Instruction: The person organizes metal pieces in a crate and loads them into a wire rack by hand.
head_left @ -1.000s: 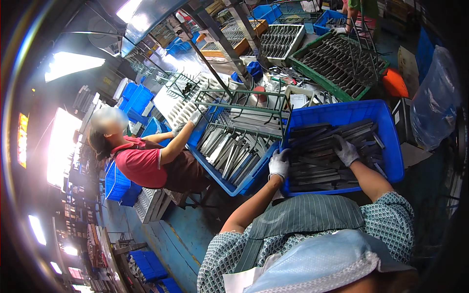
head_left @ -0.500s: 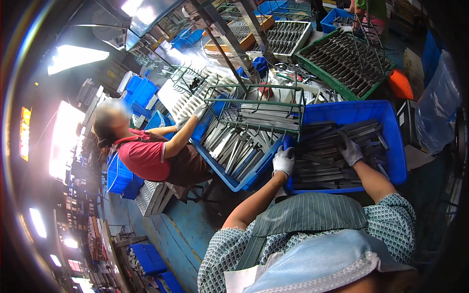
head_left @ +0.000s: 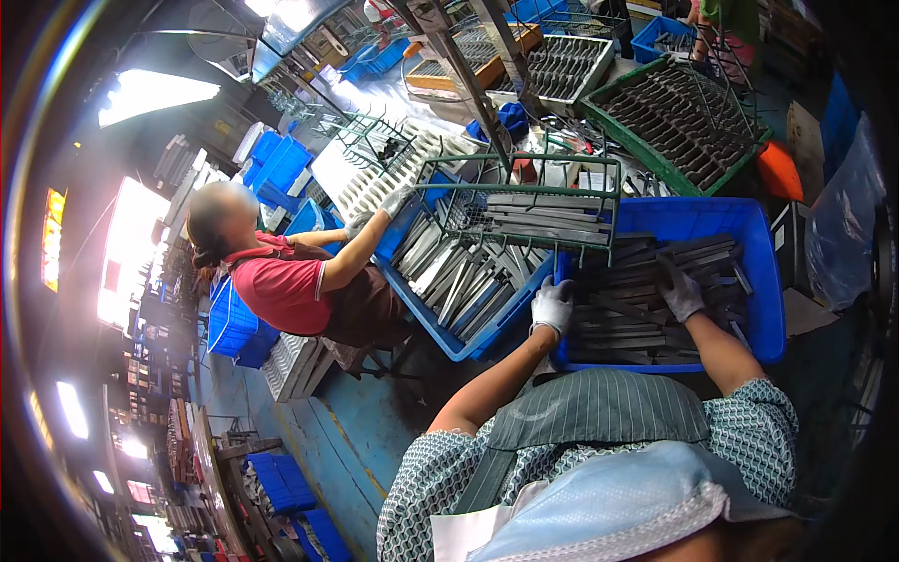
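My left hand (head_left: 552, 305), in a pale glove with dark fingertips, is closed over the left rim of a deep blue bin (head_left: 760, 328). Many dark flat metal strips (head_left: 626, 314) lie in this bin, mostly sideways and loosely crossed. Inside it, toward the right, my right hand (head_left: 683, 294), gloved too, rests on the strips with its fingers stretched out. What lies under those fingers is partly hidden. Over the bins' far edges stands a green wire rack (head_left: 524, 159), with a stack of similar grey strips (head_left: 543, 217) in it.
A second blue bin (head_left: 456, 354) of lighter strips adjoins on the left, with a co-worker (head_left: 286, 281) reaching over its far side. Behind are metal posts (head_left: 510, 56), a green crate (head_left: 655, 178) of dark parts and an orange object (head_left: 781, 172). Clear plastic sheeting (head_left: 843, 225) hangs at right.
The view has shifted slightly, so the wire rack appears farther right over my bin. Both my hands keep nearly the same places on the bin and strips.
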The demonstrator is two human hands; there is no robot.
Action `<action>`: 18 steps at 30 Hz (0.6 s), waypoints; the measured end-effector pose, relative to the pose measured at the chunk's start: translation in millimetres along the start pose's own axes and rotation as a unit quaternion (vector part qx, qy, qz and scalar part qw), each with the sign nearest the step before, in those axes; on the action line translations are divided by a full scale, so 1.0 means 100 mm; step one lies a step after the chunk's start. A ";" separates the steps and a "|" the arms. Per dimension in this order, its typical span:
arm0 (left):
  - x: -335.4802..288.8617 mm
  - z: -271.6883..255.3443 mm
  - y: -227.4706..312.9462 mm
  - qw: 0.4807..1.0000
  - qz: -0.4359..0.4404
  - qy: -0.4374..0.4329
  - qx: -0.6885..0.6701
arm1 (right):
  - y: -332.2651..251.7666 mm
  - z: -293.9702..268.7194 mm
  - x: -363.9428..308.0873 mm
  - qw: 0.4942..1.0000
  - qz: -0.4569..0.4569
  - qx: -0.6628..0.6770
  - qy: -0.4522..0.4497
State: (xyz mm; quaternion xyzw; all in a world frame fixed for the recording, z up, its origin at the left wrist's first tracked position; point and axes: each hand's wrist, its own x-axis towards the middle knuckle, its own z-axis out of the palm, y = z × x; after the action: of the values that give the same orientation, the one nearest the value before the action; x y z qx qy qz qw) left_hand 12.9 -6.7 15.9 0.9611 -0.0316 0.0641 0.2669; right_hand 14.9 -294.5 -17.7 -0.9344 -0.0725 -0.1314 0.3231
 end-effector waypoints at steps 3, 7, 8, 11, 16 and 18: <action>0.00 -0.03 0.03 1.000 -0.005 0.000 -0.005 | 0.00 0.00 0.00 1.000 -0.010 0.009 0.004; 0.01 -0.06 0.05 0.999 -0.014 -0.027 -0.013 | 0.02 0.01 -0.01 1.000 -0.002 0.007 -0.003; 0.01 -0.06 0.04 0.999 -0.017 -0.032 -0.016 | 0.01 0.01 0.00 1.000 0.005 0.010 -0.009; 0.01 -0.02 0.00 1.000 -0.004 -0.008 -0.012 | 0.02 0.01 0.00 1.000 0.009 0.011 -0.014; 0.01 0.00 0.00 1.000 -0.003 -0.013 -0.011 | 0.02 -0.01 -0.01 1.000 0.009 0.017 -0.015; 0.01 0.01 0.00 1.000 0.002 -0.010 -0.013 | 0.02 -0.01 -0.01 1.000 0.006 0.014 -0.011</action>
State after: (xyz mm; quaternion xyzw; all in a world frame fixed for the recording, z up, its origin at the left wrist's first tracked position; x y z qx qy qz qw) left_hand 13.9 -7.1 15.6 0.9581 -0.0368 0.0545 0.2789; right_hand 14.6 -297.2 -18.4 -0.9314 -0.0726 -0.1185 0.3364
